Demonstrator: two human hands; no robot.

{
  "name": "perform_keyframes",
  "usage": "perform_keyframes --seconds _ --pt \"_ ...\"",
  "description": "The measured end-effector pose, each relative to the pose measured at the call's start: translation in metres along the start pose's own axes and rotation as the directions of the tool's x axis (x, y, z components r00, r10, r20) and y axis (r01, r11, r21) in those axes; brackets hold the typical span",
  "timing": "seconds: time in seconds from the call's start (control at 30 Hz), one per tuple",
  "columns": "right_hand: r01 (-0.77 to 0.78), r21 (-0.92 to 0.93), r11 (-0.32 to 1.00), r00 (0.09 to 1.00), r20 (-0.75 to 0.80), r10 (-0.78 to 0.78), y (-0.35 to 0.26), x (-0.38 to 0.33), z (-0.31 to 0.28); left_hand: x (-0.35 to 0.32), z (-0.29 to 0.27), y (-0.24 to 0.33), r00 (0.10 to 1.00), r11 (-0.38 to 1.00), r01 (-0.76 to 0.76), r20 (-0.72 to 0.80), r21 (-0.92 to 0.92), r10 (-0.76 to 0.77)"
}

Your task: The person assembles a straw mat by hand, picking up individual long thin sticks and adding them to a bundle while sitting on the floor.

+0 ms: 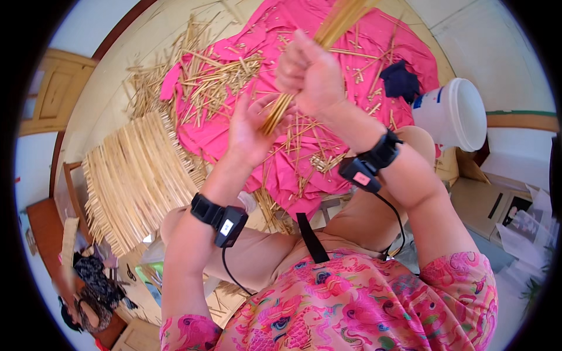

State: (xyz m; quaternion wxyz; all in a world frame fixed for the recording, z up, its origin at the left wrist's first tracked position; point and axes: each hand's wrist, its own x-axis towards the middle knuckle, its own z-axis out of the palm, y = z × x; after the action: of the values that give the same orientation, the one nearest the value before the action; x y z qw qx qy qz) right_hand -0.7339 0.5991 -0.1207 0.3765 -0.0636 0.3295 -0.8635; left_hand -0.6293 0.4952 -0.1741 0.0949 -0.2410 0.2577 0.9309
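Observation:
My right hand (pixel 310 73) is closed around a bundle of golden straw stalks (pixel 345 20), which slants from the top edge down toward my left hand. The left hand (pixel 254 126) has its palm up and fingers apart, and the bundle's lower end lies against its palm and fingers. Beneath both hands spreads a bright pink cloth (pixel 269 38), strewn with loose stalks and short cut pieces. A heap of straw (pixel 216 76) covers the cloth's left side. Each wrist wears a black strapped device with a cable.
Left of the cloth lies a slatted straw mat (pixel 137 175). A white bucket (pixel 456 114) lies tipped at the right, beside a dark blue cloth (pixel 400 81). A cardboard box (pixel 477 199) stands farther right. Another person (pixel 88 310) in dark patterned clothing is at lower left, partly blurred.

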Motion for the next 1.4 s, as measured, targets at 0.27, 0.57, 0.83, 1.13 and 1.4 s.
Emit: perform_keyframes --seconds 0.27,0.57,0.83,1.13,1.4 --pt "-0.076 -0.053 0.996 0.996 -0.055 0.073 0.007 -0.004 0.002 0.014 -0.019 0.005 0.992 0.934 0.092 -0.113 0.345 -0.056" --pt "-0.315 0.109 0.943 0.949 0.029 0.314 0.022 -0.009 -0.005 -0.012 0.005 0.008 0.92 0.841 0.161 0.23 0.516 -0.317" --pt "-0.403 0.107 0.909 0.898 0.237 0.37 0.021 -0.008 -0.015 -0.02 0.015 0.006 0.857 0.821 0.272 0.262 0.501 -0.443" --pt "-0.223 -0.149 0.963 0.97 0.064 0.235 0.023 0.001 -0.023 -0.024 0.022 0.008 0.933 0.805 0.25 0.089 0.537 -0.349" --pt "-0.232 -0.567 0.79 0.97 -0.195 0.144 0.025 0.003 -0.034 -0.012 0.014 0.013 0.99 0.948 0.137 -0.009 0.286 -0.141"
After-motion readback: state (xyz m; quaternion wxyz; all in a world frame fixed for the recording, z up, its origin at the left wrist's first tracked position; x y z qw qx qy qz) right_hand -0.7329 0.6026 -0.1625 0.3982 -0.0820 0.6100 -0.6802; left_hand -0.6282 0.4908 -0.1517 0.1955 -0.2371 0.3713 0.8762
